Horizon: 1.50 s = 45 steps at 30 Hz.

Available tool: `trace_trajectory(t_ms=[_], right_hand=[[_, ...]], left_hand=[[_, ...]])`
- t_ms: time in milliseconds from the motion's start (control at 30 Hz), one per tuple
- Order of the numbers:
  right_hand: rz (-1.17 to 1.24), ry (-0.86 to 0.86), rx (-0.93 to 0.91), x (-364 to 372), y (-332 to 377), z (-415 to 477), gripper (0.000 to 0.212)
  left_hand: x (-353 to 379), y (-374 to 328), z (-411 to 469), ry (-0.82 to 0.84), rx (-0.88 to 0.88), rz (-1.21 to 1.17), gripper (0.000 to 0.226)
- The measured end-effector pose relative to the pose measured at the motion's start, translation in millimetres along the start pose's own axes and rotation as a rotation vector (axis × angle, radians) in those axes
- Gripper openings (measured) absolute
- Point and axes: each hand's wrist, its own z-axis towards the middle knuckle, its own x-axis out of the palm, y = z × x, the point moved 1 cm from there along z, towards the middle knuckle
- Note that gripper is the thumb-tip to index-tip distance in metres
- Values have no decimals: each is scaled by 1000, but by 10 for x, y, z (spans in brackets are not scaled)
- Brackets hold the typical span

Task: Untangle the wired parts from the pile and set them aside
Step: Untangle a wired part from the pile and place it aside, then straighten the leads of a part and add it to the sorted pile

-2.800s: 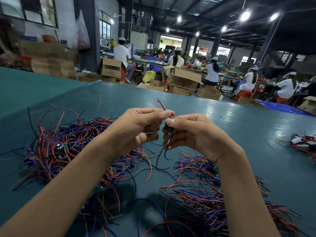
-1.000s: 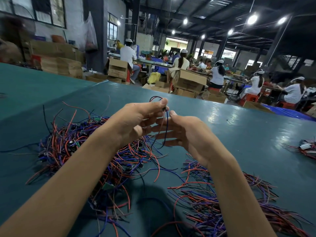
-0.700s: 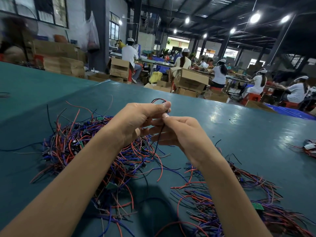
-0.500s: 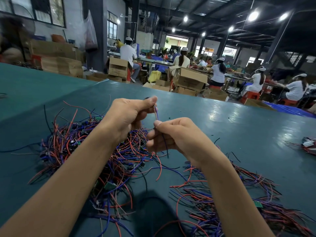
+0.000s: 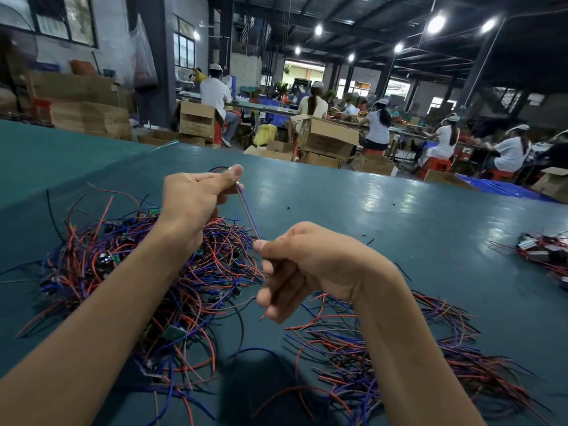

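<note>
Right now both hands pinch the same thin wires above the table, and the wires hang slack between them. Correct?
Not slack: in the head view the wires run straight and taut from the left hand down to the right hand. Both hands do pinch them above the table.

Left hand (image 5: pixel 192 204) and right hand (image 5: pixel 310 265) parted, pulling the wire (image 5: pixel 248 215) taut

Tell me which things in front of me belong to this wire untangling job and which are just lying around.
Part of the job: the wire held taut between left hand and right hand; the tangled pile under the left arm; the looser pile by the right arm, likely the set-aside ones.
Just lying about: the small heap at the far right; cardboard boxes in the background.
</note>
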Motion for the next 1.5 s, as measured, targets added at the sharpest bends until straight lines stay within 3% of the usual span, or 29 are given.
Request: trace_trajectory(t_ms=[133, 267, 367, 467, 700, 800, 867, 967, 1067, 1133, 1200, 1500], right_hand=[[-236, -15, 55, -189, -28, -196, 49], [-149, -341, -35, -519, 20, -407, 48], [21, -481, -163, -638, 47, -457, 41], [42, -479, -179, -641, 40, -437, 38], [80, -413, -289, -601, 29, -371, 29], [143, -416, -402, -579, 32, -326, 46], [211, -444, -481, -568, 41, -283, 55], [382, -457, -577, -547, 63, -227, 40], [678, -434, -556, -578, 68, -208, 20], [882, -405, -531, -611, 59, -203, 17], [982, -410, -522, -642, 35, -192, 17], [911, -607, -501, -937, -107, -277, 18]], left_hand=[[25, 43, 89, -11, -16, 23, 27], [46, -49, 91, 358, -103, 148, 30], [124, -133, -15, 618, -302, -65, 34], [200, -208, -151, 792, -498, -300, 38], [288, -233, -292, 909, -717, -591, 34], [292, -211, -305, 948, -751, -619, 37], [290, -205, -314, 967, -706, -531, 36], [304, -207, -333, 901, -476, -227, 27], [337, -248, -380, 711, -142, 89, 19], [335, -270, -385, 542, 91, 258, 17], [320, -287, -377, 479, 236, 345, 15], [333, -260, -392, 542, 230, 322, 7]])
